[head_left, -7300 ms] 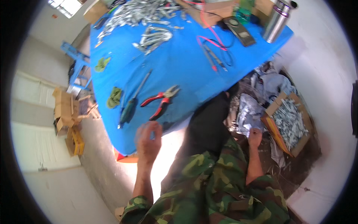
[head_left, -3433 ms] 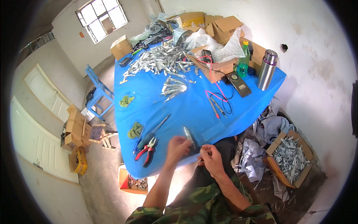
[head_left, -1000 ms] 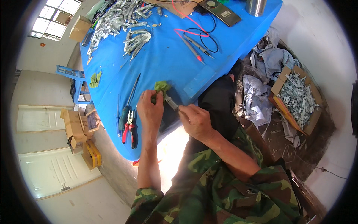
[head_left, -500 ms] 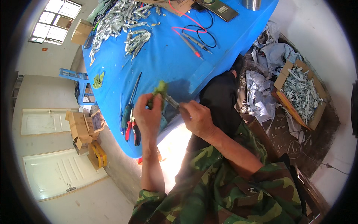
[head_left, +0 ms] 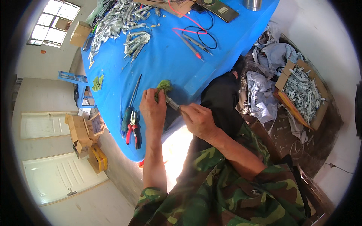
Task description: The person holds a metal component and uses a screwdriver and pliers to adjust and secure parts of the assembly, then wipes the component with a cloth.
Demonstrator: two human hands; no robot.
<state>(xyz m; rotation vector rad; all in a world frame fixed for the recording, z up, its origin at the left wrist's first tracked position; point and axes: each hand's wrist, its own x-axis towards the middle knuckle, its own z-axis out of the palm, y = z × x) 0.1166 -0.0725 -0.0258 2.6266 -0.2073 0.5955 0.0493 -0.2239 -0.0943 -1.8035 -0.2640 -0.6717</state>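
A slim, silvery piece [head_left: 172,103] was held slantwise between the two hands, above the near edge of the blue-covered table [head_left: 158,64]. Its lower end was clamped between the thumb and fingertips of the right hand [head_left: 200,120], the other fingers being curled into the palm. Its upper end was met by a crumpled green cloth [head_left: 165,86], which was pinched in the closed fingers of the left hand [head_left: 152,107]; whether the piece was gripped through the cloth could not be told. The piece's visible stretch was seen to be straight, narrow and dull grey, with lighter streaks; any marking on it was too small to be read.

To the left of the left hand, red-handled pliers [head_left: 132,132] were laid beside a dark green-handled screwdriver [head_left: 130,109]. Farther off, a second green cloth [head_left: 98,83] was placed near the table's left edge. Beyond the hands, a small bundle of silvery pieces [head_left: 136,43] was set just before a large heap [head_left: 117,22]. Two meter probes [head_left: 196,47] were laid toward the right, near a dark handheld device [head_left: 218,9] by which a small, pale, illegible label was borne.
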